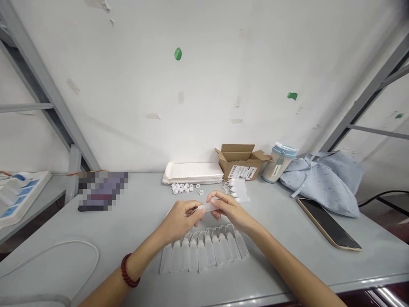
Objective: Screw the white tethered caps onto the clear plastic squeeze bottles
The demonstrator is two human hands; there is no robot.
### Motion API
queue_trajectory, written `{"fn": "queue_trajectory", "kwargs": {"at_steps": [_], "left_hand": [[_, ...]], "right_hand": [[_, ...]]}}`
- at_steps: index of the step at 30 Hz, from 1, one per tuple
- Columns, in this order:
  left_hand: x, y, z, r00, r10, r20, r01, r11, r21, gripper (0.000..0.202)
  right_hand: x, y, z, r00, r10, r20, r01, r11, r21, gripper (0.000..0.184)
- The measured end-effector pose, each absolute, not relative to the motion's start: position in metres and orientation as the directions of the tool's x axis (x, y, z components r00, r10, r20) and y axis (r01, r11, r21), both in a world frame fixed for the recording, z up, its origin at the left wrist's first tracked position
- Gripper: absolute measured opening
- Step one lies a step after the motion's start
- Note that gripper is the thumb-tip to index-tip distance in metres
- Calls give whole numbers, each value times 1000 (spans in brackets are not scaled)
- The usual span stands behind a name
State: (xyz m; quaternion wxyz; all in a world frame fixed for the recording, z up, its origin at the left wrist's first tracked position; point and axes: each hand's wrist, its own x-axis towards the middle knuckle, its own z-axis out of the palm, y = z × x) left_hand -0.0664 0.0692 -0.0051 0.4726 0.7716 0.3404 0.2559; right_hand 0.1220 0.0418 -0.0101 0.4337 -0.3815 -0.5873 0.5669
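Observation:
A small translucent plastic bottle (210,207) is held sideways between my hands, above the table. My right hand (232,209) has its fingers wrapped round the bottle's body. At the neck end, my left hand (182,218) pinches the white cap (201,207). Below my hands lies a row of several similar bottles (201,256), their capped necks pointing away from me and thin clear strands looping from the caps. Beyond my fingers is a cluster of loose white caps (182,188). More bottles with white tops (239,190) lie behind my right hand.
At the back stand a stack of white trays or sheets (193,172), an open cardboard box (242,164) and a lidded cup (277,164). To the right are a blue cloth bag (322,181) and a phone (329,224). Leftward lie a white cable (92,245) and a power strip (24,198).

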Motion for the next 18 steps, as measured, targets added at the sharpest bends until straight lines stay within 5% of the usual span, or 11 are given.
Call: {"fn": "queue_trajectory", "kwargs": {"at_steps": [6, 18], "left_hand": [[-67, 73, -7, 615, 783, 98, 250, -312, 917, 30], [-66, 74, -11, 568, 817, 98, 251, -286, 925, 23]], "right_hand": [[123, 43, -10, -293, 944, 151, 85, 183, -979, 31], [122, 48, -16, -249, 961, 122, 192, 173, -966, 40]]}}
